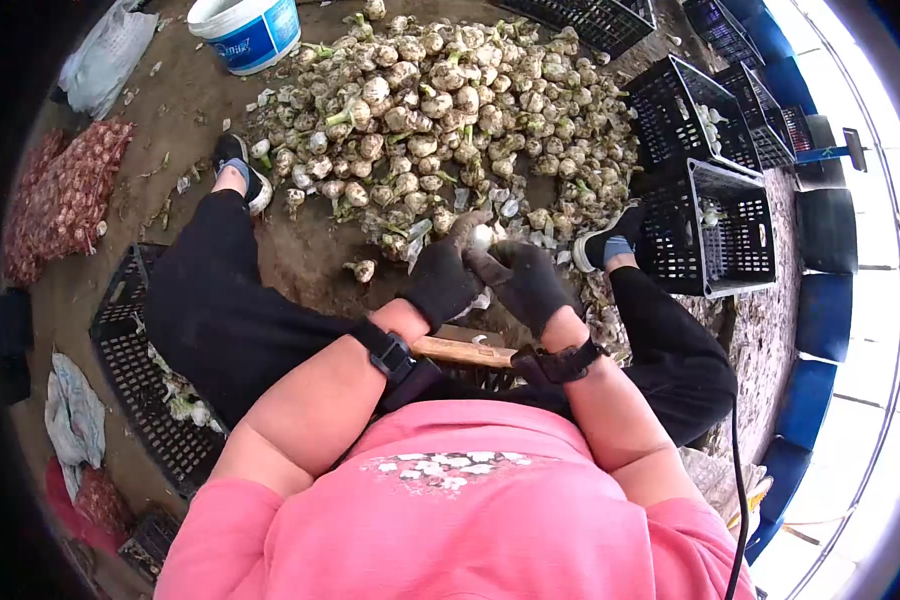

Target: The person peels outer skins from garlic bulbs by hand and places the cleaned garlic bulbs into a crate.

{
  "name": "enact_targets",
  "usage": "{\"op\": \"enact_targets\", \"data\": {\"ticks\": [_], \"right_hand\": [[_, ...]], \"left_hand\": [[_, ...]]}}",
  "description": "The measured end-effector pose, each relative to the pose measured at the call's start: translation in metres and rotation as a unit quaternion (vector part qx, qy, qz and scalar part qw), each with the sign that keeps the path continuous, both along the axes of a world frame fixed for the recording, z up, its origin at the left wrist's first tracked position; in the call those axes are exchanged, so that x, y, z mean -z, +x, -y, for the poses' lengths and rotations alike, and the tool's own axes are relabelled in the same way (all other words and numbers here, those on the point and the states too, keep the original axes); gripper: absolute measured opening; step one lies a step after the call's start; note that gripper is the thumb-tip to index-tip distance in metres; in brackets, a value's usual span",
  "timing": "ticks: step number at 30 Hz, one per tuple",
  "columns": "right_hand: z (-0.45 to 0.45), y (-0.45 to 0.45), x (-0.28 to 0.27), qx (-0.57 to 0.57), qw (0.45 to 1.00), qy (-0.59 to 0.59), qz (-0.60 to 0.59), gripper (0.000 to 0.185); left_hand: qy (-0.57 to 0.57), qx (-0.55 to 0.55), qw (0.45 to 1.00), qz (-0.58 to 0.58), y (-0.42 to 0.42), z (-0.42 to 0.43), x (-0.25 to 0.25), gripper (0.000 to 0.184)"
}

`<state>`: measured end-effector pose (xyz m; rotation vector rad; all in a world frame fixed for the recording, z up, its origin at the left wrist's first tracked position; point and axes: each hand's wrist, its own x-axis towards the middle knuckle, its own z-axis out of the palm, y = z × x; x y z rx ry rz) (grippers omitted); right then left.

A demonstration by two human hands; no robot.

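My left hand (448,272), in a dark glove, is closed around one side of a white peeled bulb (482,238). On the bulb's other side is my right hand (518,278), also gloved, its fingers pressed against it. Both hands meet in front of my body, just at the near edge of a large heap of soil-stained bulbs (440,110). Loose pale skins (417,240) lie beside the gloves. Below my wrists a wooden handle or bar (465,352) lies crosswise; what it belongs to is partly hidden.
Black crates (705,225) holding some white bulbs stand at the right. Another black crate (160,380) with leafy scraps is at my left. A white and blue bucket (245,35) stands at the upper left, a red mesh sack (65,200) below it. A cable (738,480) hangs at the right.
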<state>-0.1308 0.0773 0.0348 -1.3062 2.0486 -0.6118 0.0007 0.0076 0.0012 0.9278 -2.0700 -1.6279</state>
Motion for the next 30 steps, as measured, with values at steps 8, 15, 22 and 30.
{"op": "enact_targets", "data": {"ticks": [8, 15, 22, 30], "right_hand": [[0.001, 0.004, -0.001, 0.031, 0.988, -0.023, -0.150, 0.026], [0.001, -0.009, 0.013, 0.032, 0.989, -0.105, -0.103, 0.025], [0.001, -0.032, 0.051, 0.006, 0.978, -0.192, 0.083, 0.011], [0.007, -0.077, 0.089, 0.155, 0.984, -0.071, 0.041, 0.023]], "left_hand": [[-0.055, -0.021, 0.998, -0.019, 0.001, 0.003, 0.001, 0.050], [0.013, -0.001, 0.993, -0.113, 0.001, 0.009, 0.002, 0.050], [0.478, 0.137, 0.830, -0.252, 0.002, -0.002, -0.042, 0.059], [0.444, 0.138, 0.852, -0.240, -0.002, 0.001, -0.019, 0.080]]}}
